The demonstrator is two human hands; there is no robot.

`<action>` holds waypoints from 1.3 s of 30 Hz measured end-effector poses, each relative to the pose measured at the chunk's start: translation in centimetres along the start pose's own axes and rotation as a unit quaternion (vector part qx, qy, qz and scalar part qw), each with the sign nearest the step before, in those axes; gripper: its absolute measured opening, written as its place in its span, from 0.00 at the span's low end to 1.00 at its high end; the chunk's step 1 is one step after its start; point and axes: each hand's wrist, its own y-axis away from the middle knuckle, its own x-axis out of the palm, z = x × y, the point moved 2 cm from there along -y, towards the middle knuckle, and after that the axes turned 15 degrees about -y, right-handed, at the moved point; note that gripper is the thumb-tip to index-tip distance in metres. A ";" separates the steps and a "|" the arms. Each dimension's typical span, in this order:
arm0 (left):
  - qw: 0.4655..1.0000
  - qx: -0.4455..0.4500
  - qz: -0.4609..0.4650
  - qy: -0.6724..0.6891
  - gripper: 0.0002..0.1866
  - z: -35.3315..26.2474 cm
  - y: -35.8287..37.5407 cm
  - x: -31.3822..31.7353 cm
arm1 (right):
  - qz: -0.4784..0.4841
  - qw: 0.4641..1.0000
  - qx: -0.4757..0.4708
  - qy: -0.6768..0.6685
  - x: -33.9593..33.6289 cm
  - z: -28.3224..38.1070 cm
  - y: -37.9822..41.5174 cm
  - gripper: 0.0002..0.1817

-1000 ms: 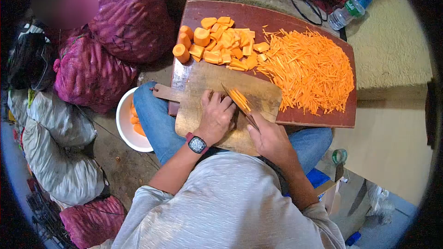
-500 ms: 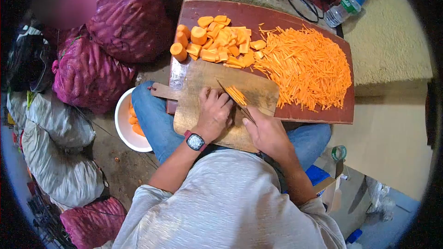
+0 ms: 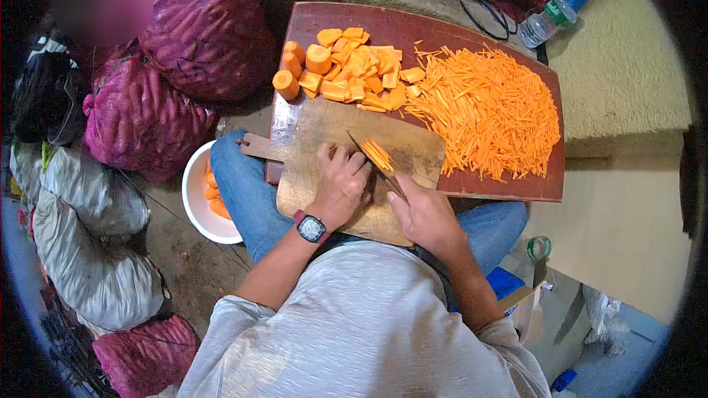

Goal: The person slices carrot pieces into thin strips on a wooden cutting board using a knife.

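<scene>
My right hand (image 3: 426, 214) is closed round the handle of a knife (image 3: 375, 164), whose dark blade points up and left over the wooden cutting board (image 3: 302, 151). A few cut carrot strips (image 3: 377, 155) lie along the blade's right side. Just left of the blade, my left hand (image 3: 341, 183) presses down on the board with curled fingers; what is under them is hidden. Beyond the board, carrot chunks and slices (image 3: 359, 66) sit on the red-brown board (image 3: 435, 23), beside a large heap of carrot strips (image 3: 490, 110).
A white basin (image 3: 193, 203) with carrots stands left of my knee. Full magenta net sacks (image 3: 203, 29) and whitish sacks (image 3: 96, 262) line the left side. A plastic bottle (image 3: 542, 28) and a black cable (image 3: 483, 11) are at the back right.
Hands and knife hold almost the same place on the board. The whole view has shifted very slightly.
</scene>
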 end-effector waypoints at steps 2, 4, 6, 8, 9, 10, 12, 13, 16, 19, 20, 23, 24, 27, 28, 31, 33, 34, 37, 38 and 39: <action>1.000 0.004 0.004 -0.001 0.21 0.0 0.0 -0.1 | -0.008 1.000 -0.005 -0.002 0.1 0.0 0.0 0.17; 1.000 -0.011 -0.004 -0.008 0.21 -0.1 -0.1 -0.4 | 0.000 1.000 -0.016 -0.004 -0.1 0.2 0.3 0.17; 1.000 -0.006 -0.006 -0.025 0.21 0.2 0.3 0.0 | -0.001 1.000 0.000 -0.012 -0.2 0.4 0.9 0.17; 0.999 0.001 -0.005 -0.036 0.21 0.0 0.5 0.1 | -0.004 1.000 0.023 -0.020 -0.2 -0.1 1.0 0.17; 0.999 -0.005 0.014 -0.029 0.21 0.0 0.4 -0.1 | 0.000 1.000 0.013 -0.008 0.0 -0.7 0.5 0.17; 0.999 -0.010 0.033 -0.023 0.21 0.0 0.3 -0.2 | 0.003 1.000 0.002 0.004 0.2 -1.0 0.3 0.18; 0.999 -0.005 0.019 -0.026 0.21 -0.1 0.2 -0.1 | 0.000 1.000 -0.006 0.008 -0.1 0.0 0.5 0.18; 1.000 -0.006 0.007 -0.028 0.21 0.0 0.1 -0.1 | 0.003 1.000 -0.013 0.014 -0.2 0.4 0.6 0.19; 1.000 -0.009 0.015 -0.018 0.20 0.0 0.1 -0.2 | 0.006 1.000 0.002 0.026 0.1 -0.3 0.7 0.19; 0.999 -0.007 0.024 -0.025 0.20 0.0 0.3 0.0 | 0.007 1.000 -0.001 0.019 0.3 -0.9 -0.2 0.21; 0.999 -0.005 0.025 -0.026 0.20 0.0 0.4 0.0 | 0.006 1.000 -0.001 0.016 0.3 -0.8 0.1 0.21; 1.000 -0.013 0.009 -0.024 0.21 0.2 0.5 0.2 | -0.004 0.999 -0.032 0.023 0.2 -0.1 0.4 0.21; 1.000 -0.012 0.003 -0.026 0.21 0.3 0.6 0.4 | 0.002 1.000 -0.013 0.016 0.3 -0.2 0.3 0.20; 1.000 -0.009 -0.014 -0.020 0.19 0.2 0.6 0.4 | -0.001 1.000 -0.015 0.012 0.3 -0.9 -0.2 0.19; 1.000 -0.006 -0.023 -0.015 0.18 0.3 0.5 0.3 | -0.010 0.999 -0.038 0.015 0.3 -1.0 -0.3 0.19; 0.999 -0.040 -0.027 0.005 0.13 0.2 0.2 0.2 | -0.029 0.998 0.014 -0.061 -0.5 -1.0 0.1 0.20; 0.998 -0.061 -0.035 0.007 0.08 0.4 0.2 0.4 | -0.047 0.995 0.016 -0.083 -1.3 -0.9 0.8 0.20; 0.996 -0.074 -0.043 0.011 0.05 0.5 0.2 0.4 | -0.071 0.992 0.020 -0.106 -1.6 -0.9 1.2 0.20; 0.987 -0.130 -0.077 0.054 0.06 0.6 -0.1 0.3 | -0.064 0.993 0.001 -0.096 -1.6 -1.5 2.3 0.19; 0.988 -0.126 -0.076 0.055 0.06 0.7 -0.1 0.3 | -0.068 0.993 0.002 -0.097 -1.4 -1.4 2.3 0.19; 0.984 -0.148 -0.072 0.070 0.04 1.0 0.1 0.4 | -0.043 0.994 0.000 -0.100 -1.0 -1.2 2.4 0.19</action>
